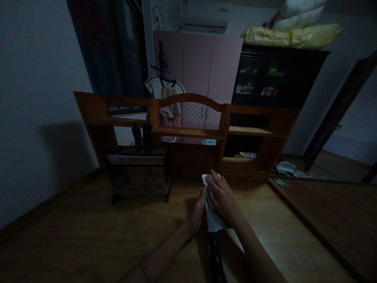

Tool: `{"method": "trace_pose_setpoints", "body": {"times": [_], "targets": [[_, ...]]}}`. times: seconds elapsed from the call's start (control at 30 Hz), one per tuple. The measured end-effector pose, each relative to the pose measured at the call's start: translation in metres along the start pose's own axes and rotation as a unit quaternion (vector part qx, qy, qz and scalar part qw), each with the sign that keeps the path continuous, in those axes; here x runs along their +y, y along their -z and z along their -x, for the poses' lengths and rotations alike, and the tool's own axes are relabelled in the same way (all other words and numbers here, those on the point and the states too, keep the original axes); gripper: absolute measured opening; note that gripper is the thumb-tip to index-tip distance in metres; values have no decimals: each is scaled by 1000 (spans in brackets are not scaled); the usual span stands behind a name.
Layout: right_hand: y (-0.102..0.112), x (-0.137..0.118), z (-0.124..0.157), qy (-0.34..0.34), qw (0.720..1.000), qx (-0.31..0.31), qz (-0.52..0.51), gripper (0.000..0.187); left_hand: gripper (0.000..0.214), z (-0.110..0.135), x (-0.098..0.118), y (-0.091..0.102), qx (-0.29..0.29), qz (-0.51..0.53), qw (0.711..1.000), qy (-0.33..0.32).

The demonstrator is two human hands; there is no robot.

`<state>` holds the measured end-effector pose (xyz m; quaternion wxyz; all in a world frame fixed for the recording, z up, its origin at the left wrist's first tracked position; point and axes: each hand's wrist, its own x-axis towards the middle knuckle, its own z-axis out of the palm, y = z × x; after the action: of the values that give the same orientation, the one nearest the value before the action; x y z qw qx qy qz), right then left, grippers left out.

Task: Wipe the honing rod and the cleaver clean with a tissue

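A broad cleaver [212, 221] with a dark handle lies flat on the wooden table [88, 236], blade pointing away from me. My right hand [222, 196] rests palm down on the blade, fingers stretched flat over a pale cloth or paper [206, 180] at the blade's far end. My left hand [198, 212] lies against the blade's left edge, its fingers hidden from view.
A dark knife block [138, 171] with two handles sticking up stands on the table at the left. Behind runs a wooden shelf unit [188, 129]. A pink wardrobe [203, 67] and a dark cabinet [273, 74] stand further back. The room is dim.
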<state>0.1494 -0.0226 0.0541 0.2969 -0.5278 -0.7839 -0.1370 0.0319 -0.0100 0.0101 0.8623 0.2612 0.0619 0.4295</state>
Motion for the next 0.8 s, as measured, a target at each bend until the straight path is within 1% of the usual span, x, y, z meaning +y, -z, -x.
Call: {"method": "trace_pose_setpoints", "body": {"times": [0.13, 0.27, 0.37, 0.5, 0.67, 0.8], "targets": [[-2, 1, 0, -3, 1000, -4, 9, 47, 54, 1, 0, 0, 1, 15, 1000, 5], [-3, 1, 0, -4, 1000, 0, 8, 47, 55, 1, 0, 3, 35, 6, 999, 4], [-3, 1, -1, -1, 1000, 4, -1, 42, 54, 0, 0, 5, 51, 10, 999, 0], [-3, 2, 0, -10, 1000, 9, -19, 34, 53, -1, 0, 6, 47, 0, 999, 3], [-3, 1, 0, -17, 999, 33, -29, 35, 51, 0, 1, 6, 37, -37, 998, -18], [-1, 0, 0, -3, 999, 42, -26, 35, 50, 3, 2, 4, 48, -48, 998, -12]]}}
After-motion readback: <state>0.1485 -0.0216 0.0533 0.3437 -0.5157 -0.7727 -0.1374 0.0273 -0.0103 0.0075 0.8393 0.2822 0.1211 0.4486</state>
